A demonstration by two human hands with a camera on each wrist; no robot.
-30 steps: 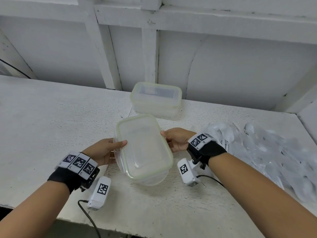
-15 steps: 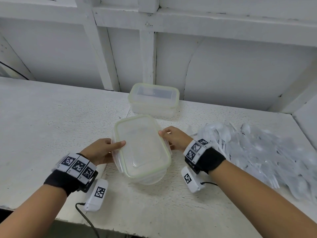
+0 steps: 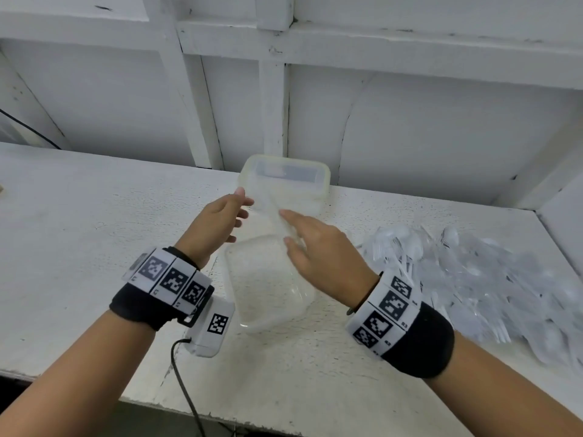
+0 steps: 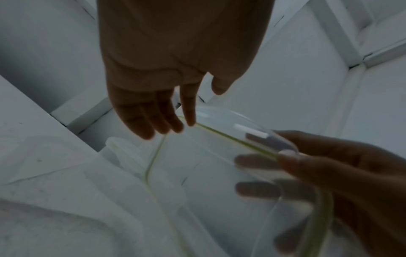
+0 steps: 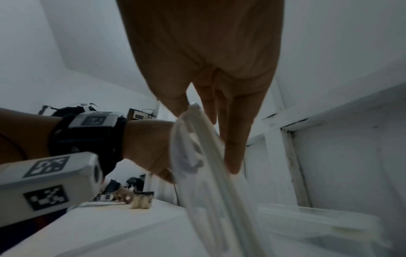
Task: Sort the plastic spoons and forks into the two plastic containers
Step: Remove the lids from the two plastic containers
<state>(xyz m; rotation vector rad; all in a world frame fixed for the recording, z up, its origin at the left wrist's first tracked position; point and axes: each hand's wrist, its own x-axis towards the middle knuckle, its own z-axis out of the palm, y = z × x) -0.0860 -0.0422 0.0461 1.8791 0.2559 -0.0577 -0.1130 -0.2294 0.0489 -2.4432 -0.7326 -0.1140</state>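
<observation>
A clear lid with a greenish seal hangs tilted above the table between my hands. My right hand pinches one edge, thumb on top and fingers beneath, as the left wrist view shows through the lid. My left hand has nearly straight fingers, their tips touching the opposite edge. Below them the near plastic container stands uncovered and empty. The second container stands behind it, lid on. A pile of clear plastic spoons and forks lies to the right.
Everything sits on a white table against a white panelled wall. A side wall closes off the right end behind the cutlery. The table's front edge runs under my forearms, and a black cable hangs over it.
The lid has come off the near container and both hands have carried it up and away toward the far container. The near container now stands open on the table.
</observation>
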